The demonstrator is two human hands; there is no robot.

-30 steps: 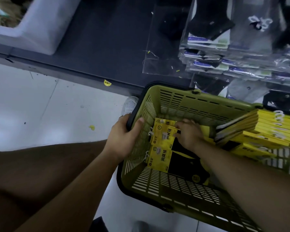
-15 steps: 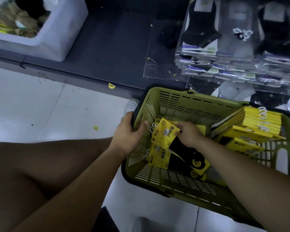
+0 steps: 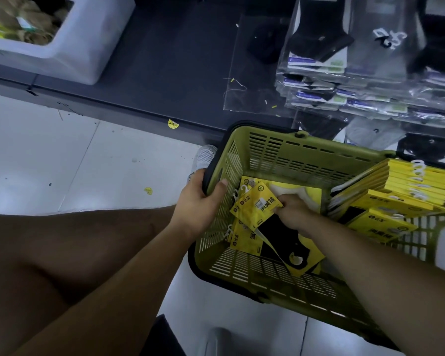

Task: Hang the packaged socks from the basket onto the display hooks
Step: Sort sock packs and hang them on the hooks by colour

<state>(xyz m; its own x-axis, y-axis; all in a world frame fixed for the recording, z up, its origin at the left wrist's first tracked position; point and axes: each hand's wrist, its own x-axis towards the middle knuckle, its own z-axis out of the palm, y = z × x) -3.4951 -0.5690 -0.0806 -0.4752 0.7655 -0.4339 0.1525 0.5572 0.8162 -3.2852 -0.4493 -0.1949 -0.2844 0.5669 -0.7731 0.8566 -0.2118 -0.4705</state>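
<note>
While left hand (image 3: 196, 207) grips slotted basket (image 3: 280, 160), right hand (image 3: 294, 214) pinches flat sock pack (image 3: 253, 209).

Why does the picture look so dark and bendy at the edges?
Head view: the light is dim and bluish, yet the yellow sock pack stands out; head view: the wide lens bows the shelf edge and the basket; head view: glare shines off the clear sock bags.
</note>
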